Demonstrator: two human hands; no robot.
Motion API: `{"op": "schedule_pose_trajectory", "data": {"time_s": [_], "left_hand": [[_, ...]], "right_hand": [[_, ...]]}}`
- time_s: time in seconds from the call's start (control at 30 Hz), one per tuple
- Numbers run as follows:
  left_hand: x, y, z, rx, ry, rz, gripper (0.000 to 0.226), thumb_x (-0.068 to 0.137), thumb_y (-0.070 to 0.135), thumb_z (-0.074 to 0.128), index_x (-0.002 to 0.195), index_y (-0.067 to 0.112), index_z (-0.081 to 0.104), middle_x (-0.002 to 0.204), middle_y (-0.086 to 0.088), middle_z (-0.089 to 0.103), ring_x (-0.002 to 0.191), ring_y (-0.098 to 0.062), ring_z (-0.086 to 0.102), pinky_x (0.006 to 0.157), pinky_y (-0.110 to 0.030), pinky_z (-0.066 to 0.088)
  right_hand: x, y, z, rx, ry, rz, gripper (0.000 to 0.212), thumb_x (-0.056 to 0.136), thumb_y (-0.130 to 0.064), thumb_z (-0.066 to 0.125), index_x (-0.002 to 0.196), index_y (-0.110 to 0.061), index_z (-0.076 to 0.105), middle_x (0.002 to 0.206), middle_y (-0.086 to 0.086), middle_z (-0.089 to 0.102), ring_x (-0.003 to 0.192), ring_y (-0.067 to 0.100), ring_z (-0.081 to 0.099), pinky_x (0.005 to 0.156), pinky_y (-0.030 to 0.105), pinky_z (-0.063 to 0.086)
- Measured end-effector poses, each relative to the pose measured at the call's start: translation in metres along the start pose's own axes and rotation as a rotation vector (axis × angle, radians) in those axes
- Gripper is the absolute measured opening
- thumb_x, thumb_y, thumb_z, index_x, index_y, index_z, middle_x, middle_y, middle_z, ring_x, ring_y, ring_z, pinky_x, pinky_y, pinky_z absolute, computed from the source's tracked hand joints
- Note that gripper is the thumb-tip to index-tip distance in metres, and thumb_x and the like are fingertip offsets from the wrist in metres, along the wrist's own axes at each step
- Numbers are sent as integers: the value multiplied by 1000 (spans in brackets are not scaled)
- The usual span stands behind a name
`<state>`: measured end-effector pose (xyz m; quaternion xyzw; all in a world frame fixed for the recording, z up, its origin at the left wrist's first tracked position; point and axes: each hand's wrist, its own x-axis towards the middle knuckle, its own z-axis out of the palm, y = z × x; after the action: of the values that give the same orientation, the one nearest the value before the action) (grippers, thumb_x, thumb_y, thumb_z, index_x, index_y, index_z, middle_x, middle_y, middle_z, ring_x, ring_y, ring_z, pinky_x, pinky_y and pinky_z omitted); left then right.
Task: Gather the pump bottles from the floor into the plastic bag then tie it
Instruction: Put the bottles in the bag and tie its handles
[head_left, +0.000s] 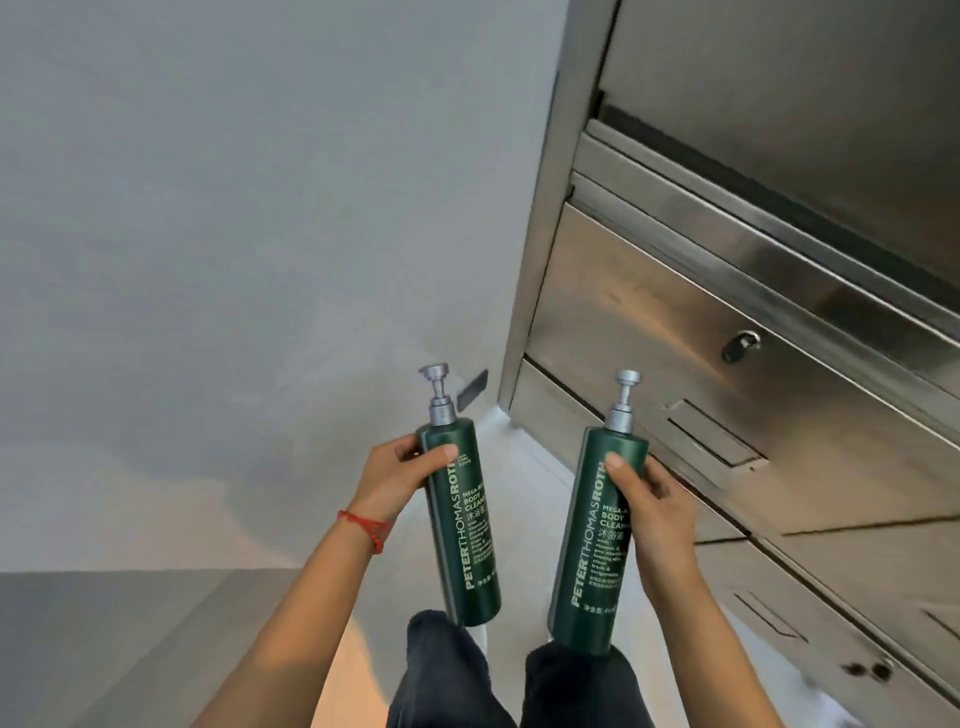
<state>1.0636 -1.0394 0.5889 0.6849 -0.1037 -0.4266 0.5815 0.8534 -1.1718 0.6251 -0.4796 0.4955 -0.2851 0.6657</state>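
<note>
Two dark green pump bottles with silver pump heads and white lettering are held up in front of me, both roughly upright. My left hand (392, 475) grips the upper part of the left bottle (462, 525), thumb across its front. My right hand (652, 506) grips the right bottle (597, 545) from its right side, thumb on the label. A red string bracelet sits on my left wrist. No plastic bag is in view.
A stainless steel cabinet (753, 338) with drawers, slots and a keyhole fills the right side. A pale grey wall (234, 234) spans the left. My dark trouser legs (514, 680) show at the bottom over a light floor (524, 493).
</note>
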Motion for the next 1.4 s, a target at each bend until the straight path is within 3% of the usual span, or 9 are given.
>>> {"op": "schedule_pose_trajectory", "data": {"time_s": [0.07, 0.2, 0.33, 0.6, 0.73, 0.9, 1.07, 1.17, 1.4], "left_hand": [[1, 6, 14, 35, -83, -1, 10, 69, 13, 75, 78, 18, 71, 76, 2, 73, 73, -17, 67, 66, -26, 52], [-5, 16, 60, 101, -264, 1, 32, 51, 32, 77, 79, 16, 70, 79, -1, 73, 75, -18, 68, 65, -26, 53], [-19, 16, 120, 169, -446, 5, 36, 46, 35, 78, 75, 16, 71, 71, 4, 74, 70, -15, 68, 58, -22, 53], [-90, -17, 250, 355, -802, 14, 34, 44, 44, 77, 71, 24, 74, 68, 8, 74, 68, -9, 68, 62, -24, 51], [-141, -46, 306, 412, -893, 19, 29, 47, 38, 78, 69, 20, 73, 65, 9, 74, 66, -8, 68, 61, -22, 51], [-207, -86, 365, 488, -994, 30, 7, 69, 15, 75, 73, 17, 70, 65, 6, 73, 67, -12, 68, 61, -23, 52], [-275, -122, 416, 551, -1121, 14, 9, 69, 15, 75, 75, 16, 69, 64, 7, 74, 64, -10, 68, 56, -18, 53], [-314, -141, 443, 608, -1200, 2, 8, 70, 16, 75, 75, 16, 68, 65, 5, 73, 66, -14, 69, 61, -23, 53], [-394, -179, 511, 743, -1444, -23, 5, 72, 17, 73, 73, 18, 68, 62, 9, 73, 61, -7, 69, 53, -16, 53]], "right_hand": [[-17, 1, -14, 28, 66, -22, 14, 74, -19, 70, 87, -21, 65, 66, -8, 72, 57, 7, 66, 49, 15, 49], [-48, 0, -52, 92, 234, -50, 14, 76, -18, 69, 89, -19, 65, 67, -5, 73, 59, 8, 67, 49, 15, 50], [-83, 2, -100, 165, 412, -86, 14, 75, -18, 69, 89, -19, 65, 68, -7, 73, 59, 7, 67, 49, 15, 49], [-178, 27, -207, 317, 768, -139, 10, 77, -13, 69, 85, -16, 65, 64, -6, 72, 56, 6, 65, 49, 16, 49], [-232, 45, -257, 372, 900, -142, 11, 76, -14, 70, 86, -17, 66, 66, -6, 73, 57, 6, 65, 49, 16, 50], [-296, 71, -314, 428, 1058, -127, 15, 76, -14, 71, 90, -14, 66, 66, -5, 72, 56, 6, 65, 48, 16, 49], [-356, 96, -360, 478, 1195, -120, 18, 76, -13, 70, 93, -12, 66, 76, 3, 71, 57, 7, 65, 50, 16, 49], [-390, 110, -381, 526, 1286, -114, 19, 76, -14, 71, 94, -14, 66, 76, 1, 71, 58, 7, 66, 49, 16, 49], [-445, 132, -419, 660, 1520, -117, 17, 76, -14, 71, 91, -17, 66, 73, -3, 71, 58, 6, 66, 49, 15, 49]]}}
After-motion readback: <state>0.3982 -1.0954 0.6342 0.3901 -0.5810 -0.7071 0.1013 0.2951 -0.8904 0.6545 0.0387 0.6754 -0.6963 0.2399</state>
